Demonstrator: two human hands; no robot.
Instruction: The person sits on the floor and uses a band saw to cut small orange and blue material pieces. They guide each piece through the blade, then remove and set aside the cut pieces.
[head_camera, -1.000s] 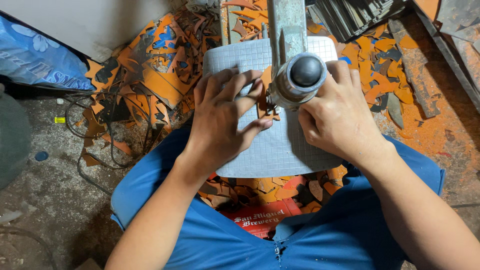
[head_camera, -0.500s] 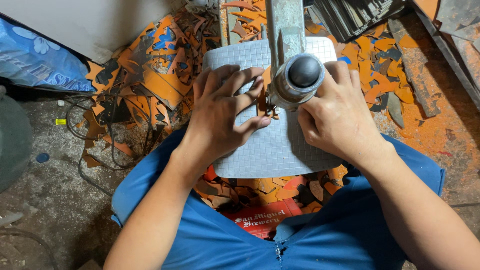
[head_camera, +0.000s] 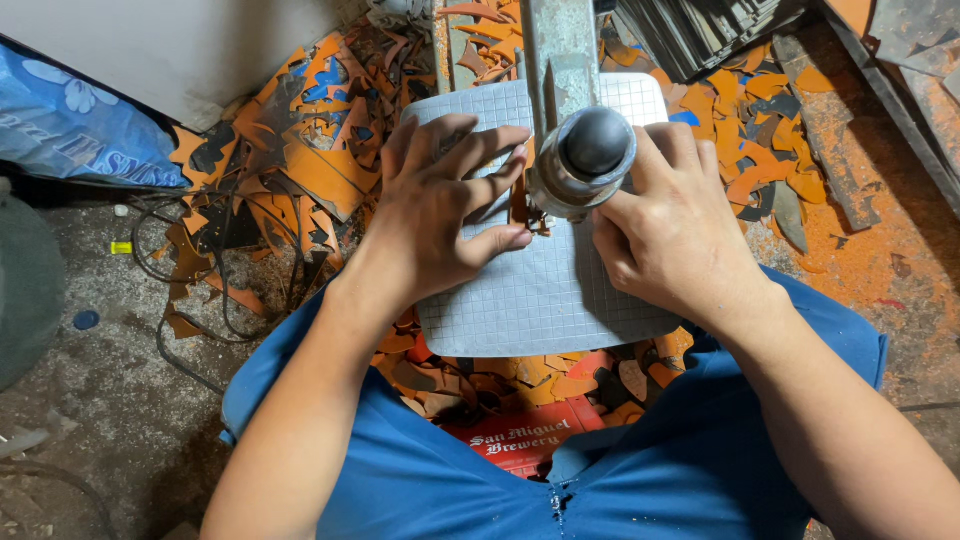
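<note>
Left fingers (head_camera: 480, 150) lie spread and nearly flat, tips pressing toward the centre of the frame, just under the machine head (head_camera: 590, 160). A small orange piece (head_camera: 520, 205) shows between the left fingertips and the head; the fingers pin it down rather than wrap it. How much of it is held from the right side cannot be told, since the head hides that contact.

Right fingers (head_camera: 640, 215) curl beside and beneath the head, loosely bent, not a closed fist. Whether they pinch the piece cannot be told.

Change over the last second: small. The left hand (head_camera: 440, 215) has crept slightly, the index and middle fingers fanned a bit more toward the head; the right hand (head_camera: 680, 235) stays where it was. The orange piece remains under the tool. Judgement: the piece is being fed or turned in small steps, work in mid-course.

Both hands rest on the grey gridded plate (head_camera: 540, 300), centre frame. Around it, orange scraps (head_camera: 310, 160) fill the upper left and upper right. A red crate (head_camera: 520, 435) sits below the plate, at the blue shirt (head_camera: 450, 480). Black cables (head_camera: 200, 290) run at left.
</note>
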